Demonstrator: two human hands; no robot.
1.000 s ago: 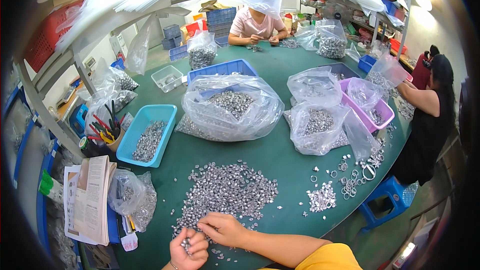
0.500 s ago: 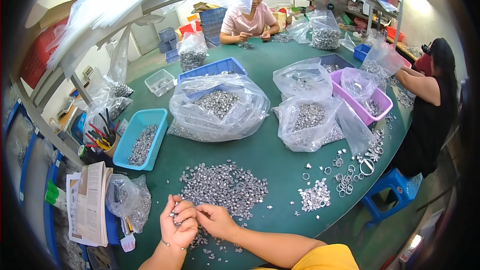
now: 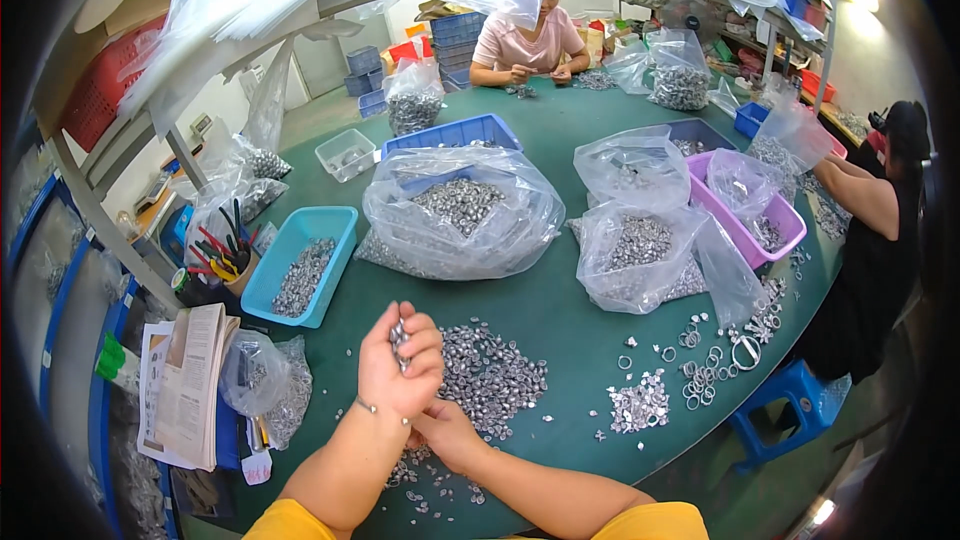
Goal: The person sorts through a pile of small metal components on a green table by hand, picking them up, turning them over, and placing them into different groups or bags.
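My left hand (image 3: 402, 365) is raised over the green table with its palm turned up and fingers curled. Several small silver metal pieces (image 3: 399, 342) sit in its grip. Lower down, my right hand (image 3: 447, 434) is closed near the left wrist. Its fingertips are partly hidden there, and what they hold, if anything, cannot be made out. Beyond both hands spreads a heap of small silver oval pieces (image 3: 492, 372), with more of the same scattered below my right wrist.
A turquoise basket (image 3: 347, 265) of metal pieces stands left. Large clear bags (image 3: 540, 240) and a purple basket (image 3: 793, 230) hold more. Rings (image 3: 702, 380) and small parts (image 3: 640, 403) lie right. Papers (image 3: 185, 380) sit at the left edge. Two people work across the table.
My left hand has lifted and moved away from the right hand, still holding pieces. My right hand has shifted slightly to sit by the left wrist. The view has swung a little left.
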